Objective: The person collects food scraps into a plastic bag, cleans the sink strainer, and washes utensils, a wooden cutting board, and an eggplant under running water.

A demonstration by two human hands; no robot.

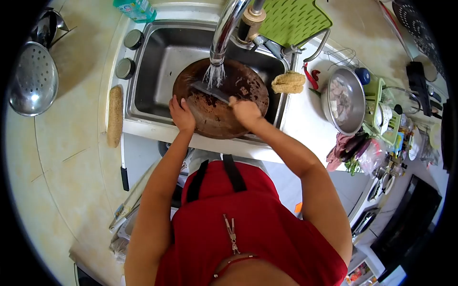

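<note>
A round dark wooden board [210, 114] lies tilted across the steel sink [155, 71], over its front edge. Water runs onto it from the chrome faucet [222, 38]. My right hand [246, 113] is closed round the handle of a flat-bladed cleaver [210, 90], whose blade lies on the board under the stream. On the board's left rim rests my left hand [182, 114], fingers apart and holding nothing. Dark wet patches and paler worn spots mark the board's surface.
Right of the sink are a loofah piece [288, 82], red chilies [312, 74] and a steel bowl [344, 100] of pale pieces in water. A green drainer [296, 19] stands behind. Two jars [125, 68] and a long loofah [115, 117] sit left.
</note>
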